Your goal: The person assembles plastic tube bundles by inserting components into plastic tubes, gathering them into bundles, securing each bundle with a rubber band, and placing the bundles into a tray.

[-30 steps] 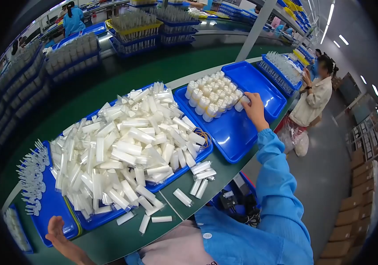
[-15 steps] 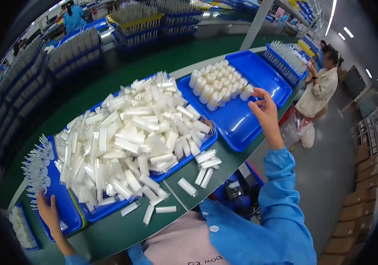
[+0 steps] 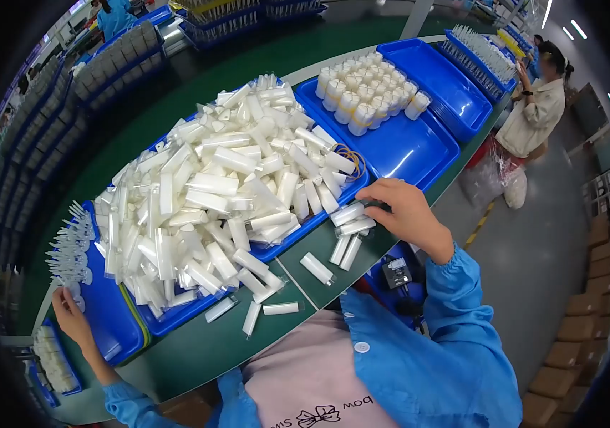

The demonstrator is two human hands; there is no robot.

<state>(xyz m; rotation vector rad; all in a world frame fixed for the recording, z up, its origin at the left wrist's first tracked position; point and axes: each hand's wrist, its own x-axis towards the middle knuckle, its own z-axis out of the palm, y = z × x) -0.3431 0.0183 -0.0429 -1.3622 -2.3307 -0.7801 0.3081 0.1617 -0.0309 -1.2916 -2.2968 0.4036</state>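
Observation:
My right hand (image 3: 406, 212) is at the small group of wrapped white pieces (image 3: 348, 214) on the green table, thumb and fingers curved around one end of the top piece. My left hand (image 3: 71, 314) reaches to the clear stemmed plastic parts (image 3: 69, 250) in the left blue tray (image 3: 114, 324); its fingertips touch or nearly touch the lowest ones, and any grip is too small to tell. Between my hands lies a large heap of wrapped white pieces (image 3: 212, 185). Bundled white cylinders (image 3: 366, 89) stand upright in the right blue tray (image 3: 408, 146), one leaning at their edge.
Loose wrapped pieces (image 3: 280, 308) lie near the front edge of the green table (image 3: 198, 357). Rubber bands (image 3: 348, 160) rest by the heap. Another blue tray (image 3: 437, 82) is at the back right. A person (image 3: 533, 110) stands beyond it, beside cardboard boxes (image 3: 576, 328).
My right hand has left the cylinders and come down to the wrapped pieces. The cylinder at the group's edge stays behind. My left hand has moved up to the clear parts.

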